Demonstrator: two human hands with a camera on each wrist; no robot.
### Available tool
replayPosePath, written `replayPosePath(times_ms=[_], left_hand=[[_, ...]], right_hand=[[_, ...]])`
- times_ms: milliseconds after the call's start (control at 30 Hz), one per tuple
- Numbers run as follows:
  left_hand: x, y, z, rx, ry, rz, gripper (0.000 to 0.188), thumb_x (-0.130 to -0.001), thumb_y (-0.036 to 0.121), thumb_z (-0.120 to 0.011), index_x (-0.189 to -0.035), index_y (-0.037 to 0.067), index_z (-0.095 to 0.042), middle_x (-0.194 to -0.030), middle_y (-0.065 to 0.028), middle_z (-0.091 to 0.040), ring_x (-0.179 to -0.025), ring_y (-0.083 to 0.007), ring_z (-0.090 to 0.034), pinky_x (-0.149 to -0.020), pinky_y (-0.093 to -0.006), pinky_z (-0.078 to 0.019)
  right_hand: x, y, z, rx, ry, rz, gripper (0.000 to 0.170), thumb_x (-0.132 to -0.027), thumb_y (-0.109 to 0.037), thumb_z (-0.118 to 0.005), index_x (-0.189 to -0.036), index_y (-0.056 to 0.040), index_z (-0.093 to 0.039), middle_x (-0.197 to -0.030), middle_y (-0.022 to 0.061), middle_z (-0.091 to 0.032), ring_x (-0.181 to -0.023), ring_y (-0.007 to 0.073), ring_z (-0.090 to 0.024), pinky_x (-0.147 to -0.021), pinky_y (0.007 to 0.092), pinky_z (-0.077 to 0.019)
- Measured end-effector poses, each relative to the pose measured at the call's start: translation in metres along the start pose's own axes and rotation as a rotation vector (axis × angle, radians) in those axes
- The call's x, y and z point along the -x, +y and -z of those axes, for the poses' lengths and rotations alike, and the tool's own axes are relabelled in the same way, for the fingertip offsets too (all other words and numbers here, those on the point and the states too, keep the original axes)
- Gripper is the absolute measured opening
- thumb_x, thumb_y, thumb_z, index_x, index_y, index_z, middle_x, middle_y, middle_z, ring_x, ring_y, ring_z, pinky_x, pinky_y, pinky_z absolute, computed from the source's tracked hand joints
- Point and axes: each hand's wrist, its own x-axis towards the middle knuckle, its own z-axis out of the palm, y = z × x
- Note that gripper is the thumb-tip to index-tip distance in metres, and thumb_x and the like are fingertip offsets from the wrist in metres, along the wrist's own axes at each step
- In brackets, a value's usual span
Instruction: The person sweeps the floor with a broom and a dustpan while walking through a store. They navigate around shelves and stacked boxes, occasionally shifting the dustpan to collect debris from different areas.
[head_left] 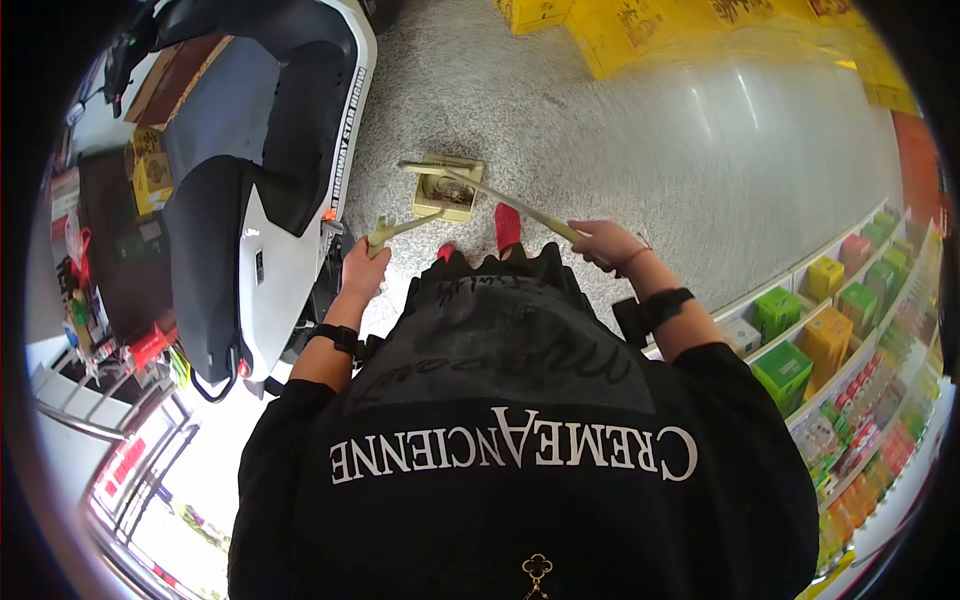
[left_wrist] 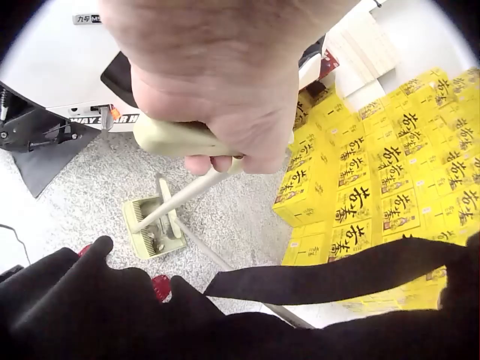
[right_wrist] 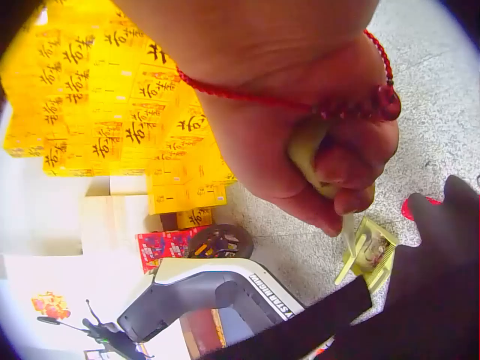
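Observation:
My left hand point(head_left: 365, 268) grips the pale yellow handle point(left_wrist: 176, 139) of a long-handled dustpan point(head_left: 458, 212). The dustpan stands on the floor in front of my feet, with grey-brown debris point(left_wrist: 156, 238) inside it. In my right hand point(head_left: 608, 245) is the pale stick of a broom point(head_left: 520, 207), which slants down and left to the dustpan. Its head lies across the pan's far side in the head view. Fingers of the right hand point(right_wrist: 337, 169) curl round the stick's end in the right wrist view.
A white and black scooter point(head_left: 215, 250) stands close on my left. Shelves of boxed goods point(head_left: 780, 310) run along my right. Stacked yellow cartons point(left_wrist: 382, 180) stand ahead, beyond speckled grey floor point(head_left: 640, 130). My red shoes point(head_left: 509, 225) are just behind the dustpan.

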Motion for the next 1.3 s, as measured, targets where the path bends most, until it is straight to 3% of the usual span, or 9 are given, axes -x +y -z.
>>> replayPosePath(times_ms=[200, 433, 633, 700, 833, 900, 1033, 1100, 1300], left_hand=[[-0.004, -0.027, 0.016, -0.133, -0.088, -0.073, 0.036, -0.075, 0.025, -0.061, -0.100, 0.001, -0.057, -0.071, -0.0126, -0.061, -0.056, -0.0198, -0.060, -0.054, -0.0333, -0.0473], [-0.006, -0.085, 0.059, -0.139, -0.184, -0.196, 0.037, -0.074, 0.027, -0.062, -0.101, 0.002, -0.058, -0.079, -0.0141, -0.063, -0.067, -0.0244, -0.062, -0.062, -0.0352, -0.0484], [-0.001, -0.140, 0.090, -0.251, -0.247, -0.372, 0.036, -0.074, 0.027, -0.061, -0.101, 0.003, -0.057, -0.084, -0.0170, -0.064, -0.080, -0.0300, -0.062, -0.072, -0.0376, -0.0473], [0.004, -0.155, 0.094, -0.293, -0.281, -0.398, 0.036, -0.074, 0.027, -0.061, -0.100, 0.003, -0.057, -0.084, -0.0173, -0.064, -0.082, -0.0309, -0.062, -0.073, -0.0381, -0.0469], [0.009, -0.169, 0.096, -0.304, -0.335, -0.394, 0.035, -0.075, 0.025, -0.061, -0.100, 0.002, -0.057, -0.083, -0.0171, -0.063, -0.077, -0.0308, -0.062, -0.069, -0.0378, -0.0474], [0.016, -0.165, 0.098, -0.332, -0.363, -0.398, 0.034, -0.075, 0.025, -0.061, -0.100, 0.002, -0.057, -0.083, -0.0166, -0.064, -0.076, -0.0303, -0.062, -0.068, -0.0378, -0.0475], [0.016, -0.167, 0.093, -0.289, -0.415, -0.316, 0.030, -0.076, 0.021, -0.060, -0.098, 0.000, -0.057, -0.078, -0.0126, -0.063, -0.070, -0.0234, -0.062, -0.063, -0.0341, -0.0474], [0.010, -0.175, 0.087, -0.297, -0.371, -0.492, 0.028, -0.076, 0.020, -0.060, -0.096, 0.001, -0.057, -0.076, -0.0116, -0.062, -0.068, -0.0218, -0.061, -0.061, -0.0322, -0.0471], [0.034, -0.158, 0.070, -0.404, -0.447, -0.551, 0.027, -0.076, 0.021, -0.059, -0.094, 0.001, -0.058, -0.079, -0.0139, -0.063, -0.072, -0.0250, -0.060, -0.068, -0.0346, -0.0465]], right_hand=[[0.071, 0.054, -0.038, -0.231, 0.184, 0.008, 0.055, -0.080, -0.011, -0.061, -0.133, -0.0139, -0.047, -0.063, -0.0010, -0.050, -0.046, 0.0057, -0.042, -0.039, 0.0217, -0.0321], [0.074, 0.086, -0.087, -0.391, 0.457, -0.080, 0.056, -0.084, -0.014, -0.057, -0.137, -0.0155, -0.039, -0.063, -0.0023, -0.045, -0.042, 0.0061, -0.037, -0.036, 0.0220, -0.0297], [-0.002, 0.109, -0.179, -0.813, 0.610, -0.029, 0.015, -0.084, -0.016, -0.057, -0.097, -0.0093, -0.051, -0.060, -0.0018, -0.043, -0.042, 0.0102, -0.039, -0.034, 0.0255, -0.0318], [-0.008, 0.115, -0.221, -0.782, 0.538, -0.100, 0.017, -0.083, -0.015, -0.058, -0.097, -0.0090, -0.051, -0.060, -0.0010, -0.044, -0.042, 0.0106, -0.040, -0.034, 0.0266, -0.0317], [0.017, 0.133, -0.305, -0.500, 0.484, -0.100, 0.028, -0.081, -0.016, -0.061, -0.108, -0.0094, -0.055, -0.068, 0.0054, -0.051, -0.052, 0.0174, -0.048, -0.040, 0.0357, -0.0389], [0.037, 0.143, -0.332, -0.449, 0.433, -0.082, 0.042, -0.080, -0.015, -0.059, -0.122, -0.0155, -0.054, -0.065, 0.0024, -0.049, -0.047, 0.0152, -0.044, -0.039, 0.0314, -0.0352], [0.088, 0.140, -0.367, -0.599, 0.304, -0.134, 0.053, -0.082, -0.013, -0.057, -0.133, -0.0181, -0.045, -0.062, -0.0009, -0.047, -0.042, 0.0076, -0.035, -0.037, 0.0238, -0.0269], [0.111, 0.146, -0.385, -0.707, 0.280, -0.097, 0.059, -0.081, -0.013, -0.058, -0.137, -0.0179, -0.041, -0.062, -0.0012, -0.047, -0.042, 0.0062, -0.034, -0.037, 0.0229, -0.0260], [0.163, 0.240, -0.430, -0.984, 0.503, -0.056, 0.056, -0.082, -0.010, -0.060, -0.136, -0.0146, -0.042, -0.065, -0.0012, -0.048, -0.047, 0.0064, -0.039, -0.040, 0.0210, -0.0306]])
